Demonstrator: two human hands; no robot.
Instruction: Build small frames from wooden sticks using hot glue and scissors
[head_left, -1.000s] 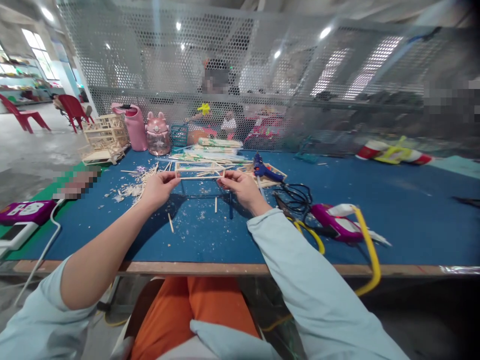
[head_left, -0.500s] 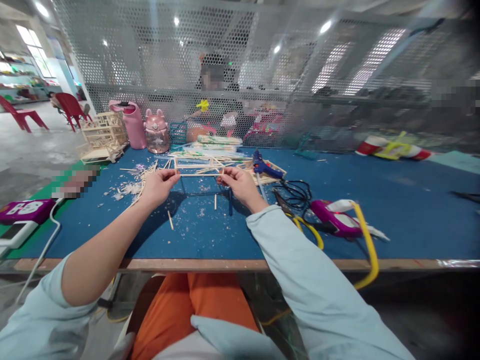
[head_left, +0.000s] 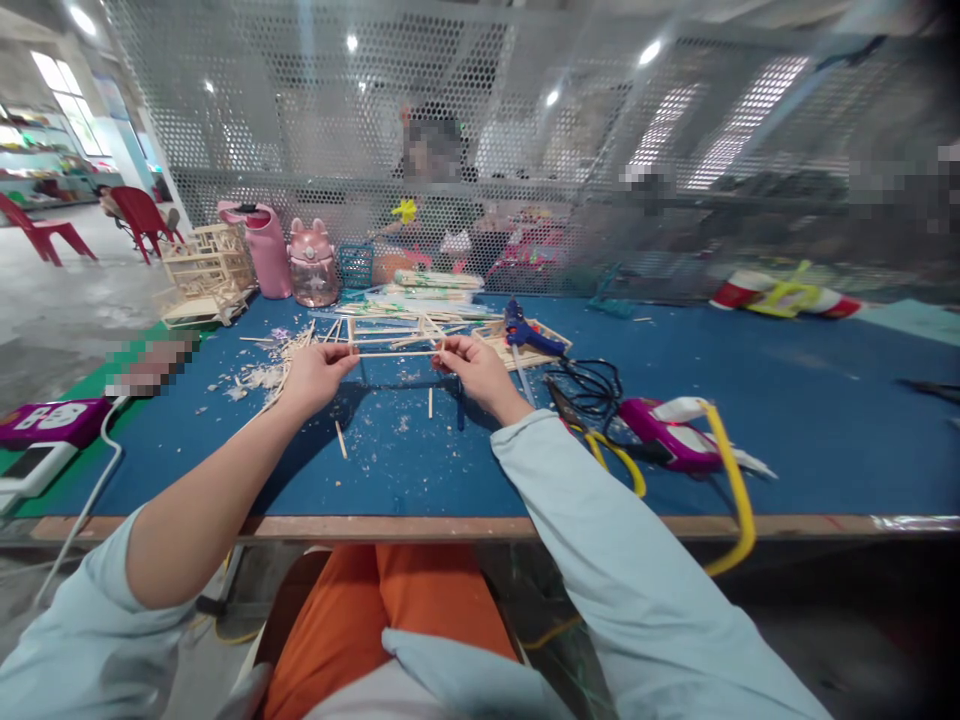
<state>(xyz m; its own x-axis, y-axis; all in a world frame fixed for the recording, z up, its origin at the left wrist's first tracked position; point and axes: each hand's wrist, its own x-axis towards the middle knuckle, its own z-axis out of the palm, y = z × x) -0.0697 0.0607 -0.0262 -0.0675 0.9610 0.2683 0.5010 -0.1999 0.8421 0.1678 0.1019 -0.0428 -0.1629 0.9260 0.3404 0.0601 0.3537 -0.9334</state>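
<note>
Between my hands is a small frame of thin wooden sticks (head_left: 397, 354), held just above the blue table. My left hand (head_left: 319, 375) pinches its left end between thumb and fingers. At the right end, my right hand (head_left: 476, 368) grips it the same way, its fingertips partly hidden. A blue glue gun (head_left: 532, 335) lies just beyond my right hand, close to a pile of sticks. Wood scraps (head_left: 262, 378) are scattered beside my left hand. Two short loose sticks lie on the table below the frame.
A stick-built model (head_left: 206, 275), a pink bottle (head_left: 268, 252) and a clear pink jar (head_left: 313, 265) stand at the back left. Bundled sticks (head_left: 435, 288) lie before the perforated metal screen (head_left: 570, 140). Purple power strip (head_left: 675, 435) with a yellow cable sits right; a person is behind the screen.
Almost nothing differs. Both hands stay at the two ends of the stick frame, and the view has shifted very slightly.
</note>
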